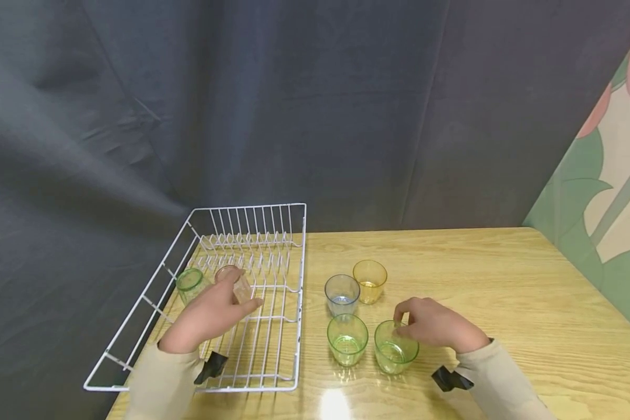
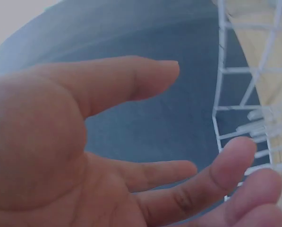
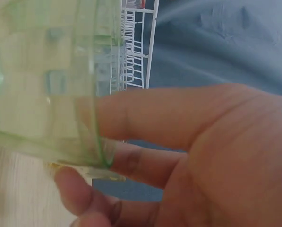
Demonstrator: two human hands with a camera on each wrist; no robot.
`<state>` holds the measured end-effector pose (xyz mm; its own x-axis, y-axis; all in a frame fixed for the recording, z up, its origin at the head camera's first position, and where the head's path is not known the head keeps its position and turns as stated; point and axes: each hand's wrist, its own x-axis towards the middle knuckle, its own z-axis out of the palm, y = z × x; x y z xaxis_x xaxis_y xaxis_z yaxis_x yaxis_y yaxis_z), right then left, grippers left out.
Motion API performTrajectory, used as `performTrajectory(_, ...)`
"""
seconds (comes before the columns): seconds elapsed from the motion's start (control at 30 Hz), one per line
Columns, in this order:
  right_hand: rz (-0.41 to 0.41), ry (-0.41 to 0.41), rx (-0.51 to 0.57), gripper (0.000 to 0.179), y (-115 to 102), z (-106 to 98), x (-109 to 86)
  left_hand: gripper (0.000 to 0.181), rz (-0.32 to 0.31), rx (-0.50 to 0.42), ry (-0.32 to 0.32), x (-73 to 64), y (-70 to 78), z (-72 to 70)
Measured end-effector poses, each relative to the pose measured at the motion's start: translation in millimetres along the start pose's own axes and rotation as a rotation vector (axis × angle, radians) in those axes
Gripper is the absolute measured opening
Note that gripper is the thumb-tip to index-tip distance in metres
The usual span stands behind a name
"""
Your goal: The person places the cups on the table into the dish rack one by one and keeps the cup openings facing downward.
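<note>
My right hand (image 1: 433, 324) is at the rim of a clear green glass (image 1: 394, 360), the rightmost of the glasses on the table. In the right wrist view the thumb lies over the rim of this green glass (image 3: 32, 104), and the other fingers curl along its outer side. Over the white wire dish rack (image 1: 297, 326), my left hand (image 1: 212, 312) has its thumb and fingers spread apart. A pale pinkish glass (image 1: 243, 291) stands in the rack just beyond those fingers, partly hidden by them. Nothing lies in the left palm (image 2: 41, 146) in the left wrist view.
Another green glass (image 1: 191, 281) is in the rack's left side. Between rack and right hand stand a bluish glass (image 1: 341, 291), an amber glass (image 1: 370, 277) and one more green glass (image 1: 347, 347) on the wooden table (image 1: 478, 262). A dark curtain (image 1: 336, 116) hangs behind.
</note>
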<state>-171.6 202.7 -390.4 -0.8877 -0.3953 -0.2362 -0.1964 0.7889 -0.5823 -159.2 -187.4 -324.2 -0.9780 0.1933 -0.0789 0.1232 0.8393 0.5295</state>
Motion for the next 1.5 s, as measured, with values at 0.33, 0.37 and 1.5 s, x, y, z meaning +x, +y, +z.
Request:
performTrajectory(0.33,-0.074,0.066,-0.023,0.008,8.5,-3.4,6.3,0.072,-0.001,-0.050,0.017,-11.8,18.2,5.7)
performTrajectory(0.37,-0.080,0.075,-0.024,0.007,9.9,-3.7,7.8,0.071,0.007,-0.057,0.019,-12.2,19.0,6.4)
performTrajectory(1.5,-0.050,0.143,-0.011,0.019,21.2,-12.1,25.5,0.042,0.218,-0.252,0.038,-7.7,35.6,42.1)
